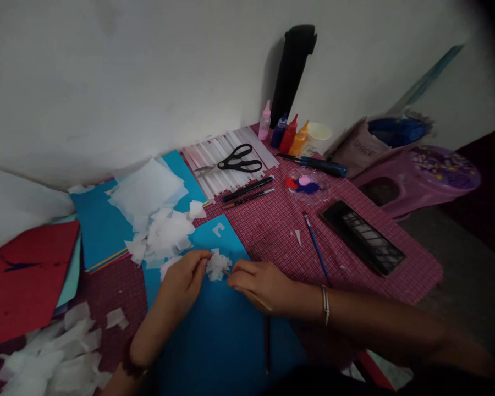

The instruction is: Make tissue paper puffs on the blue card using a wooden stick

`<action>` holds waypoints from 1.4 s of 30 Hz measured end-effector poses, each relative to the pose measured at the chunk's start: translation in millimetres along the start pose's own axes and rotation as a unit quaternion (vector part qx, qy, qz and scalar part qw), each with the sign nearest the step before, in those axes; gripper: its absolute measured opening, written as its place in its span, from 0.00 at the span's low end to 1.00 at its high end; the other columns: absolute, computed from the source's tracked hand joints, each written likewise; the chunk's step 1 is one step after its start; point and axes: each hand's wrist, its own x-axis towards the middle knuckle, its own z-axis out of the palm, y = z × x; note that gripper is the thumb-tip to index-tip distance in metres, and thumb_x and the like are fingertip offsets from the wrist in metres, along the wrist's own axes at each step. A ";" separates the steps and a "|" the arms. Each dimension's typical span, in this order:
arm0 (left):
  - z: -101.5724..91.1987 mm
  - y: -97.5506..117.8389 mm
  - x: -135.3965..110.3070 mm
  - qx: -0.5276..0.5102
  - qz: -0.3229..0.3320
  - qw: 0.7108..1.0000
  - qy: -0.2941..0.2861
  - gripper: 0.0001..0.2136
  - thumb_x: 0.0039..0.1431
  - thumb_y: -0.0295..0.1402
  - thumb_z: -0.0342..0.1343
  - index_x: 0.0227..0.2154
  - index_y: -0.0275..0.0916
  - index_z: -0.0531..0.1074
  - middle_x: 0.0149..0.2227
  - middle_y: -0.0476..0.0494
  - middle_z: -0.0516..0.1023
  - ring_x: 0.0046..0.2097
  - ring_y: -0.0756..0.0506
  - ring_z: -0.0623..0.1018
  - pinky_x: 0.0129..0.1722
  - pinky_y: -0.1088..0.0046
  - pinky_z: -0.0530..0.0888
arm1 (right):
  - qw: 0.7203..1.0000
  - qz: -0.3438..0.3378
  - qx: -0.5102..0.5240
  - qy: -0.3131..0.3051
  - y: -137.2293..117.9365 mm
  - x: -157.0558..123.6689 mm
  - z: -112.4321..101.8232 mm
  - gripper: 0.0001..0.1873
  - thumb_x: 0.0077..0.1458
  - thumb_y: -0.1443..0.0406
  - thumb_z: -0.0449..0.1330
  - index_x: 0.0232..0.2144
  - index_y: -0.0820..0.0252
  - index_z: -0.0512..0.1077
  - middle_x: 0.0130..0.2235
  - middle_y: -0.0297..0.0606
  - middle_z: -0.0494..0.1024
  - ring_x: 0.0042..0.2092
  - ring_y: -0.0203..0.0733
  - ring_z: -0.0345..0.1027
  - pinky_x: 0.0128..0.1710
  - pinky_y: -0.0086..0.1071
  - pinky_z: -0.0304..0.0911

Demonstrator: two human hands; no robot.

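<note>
A small crumpled white tissue flower [218, 266] lies on a blue paper sheet [223, 341] in front of me. My left hand [184, 280] pinches its left side with closed fingers. My right hand [260, 283], a thin bangle on its wrist, has its fingers closed against the flower's right side. A pile of torn white tissue pieces [160, 231] lies just behind my left hand.
Black scissors [237, 160] rest on folded white paper strips. Pens, a paintbrush [317, 247], a paint palette [303, 184], several colour bottles [289, 135], a cup, a phone [362, 235] and a pink stool [429, 176] stand to the right. Red paper [20, 275] and tissue scraps lie left.
</note>
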 end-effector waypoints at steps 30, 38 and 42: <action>-71.9 8.2 72.5 -0.134 -0.054 0.984 0.100 0.11 0.53 0.42 0.55 0.27 0.38 0.69 0.21 0.53 0.70 0.24 0.51 0.71 0.26 0.77 0.67 | 0.791 0.166 0.566 0.163 22.6 6.4 6.6 0.21 0.57 0.49 0.52 0.34 0.63 0.64 0.26 0.34 0.72 0.19 0.30 0.62 0.19 0.25 0.56; -43.2 40.9 -6.9 -0.249 -0.077 0.960 0.102 0.10 0.49 0.39 0.59 0.23 0.37 0.70 0.18 0.53 0.70 0.23 0.51 0.69 0.26 0.76 0.65 | 0.818 0.115 0.517 0.223 4.7 11.3 -2.3 0.18 0.57 0.52 0.55 0.36 0.61 0.67 0.28 0.33 0.74 0.22 0.29 0.65 0.22 0.25 0.58; -21.8 52.3 -34.4 -0.290 -0.049 0.952 0.086 0.11 0.49 0.40 0.58 0.23 0.37 0.70 0.18 0.52 0.70 0.23 0.51 0.69 0.26 0.76 0.65 | 0.840 0.094 0.511 0.159 -15.3 10.9 3.5 0.20 0.53 0.49 0.58 0.35 0.62 0.67 0.28 0.32 0.75 0.21 0.29 0.65 0.22 0.26 0.60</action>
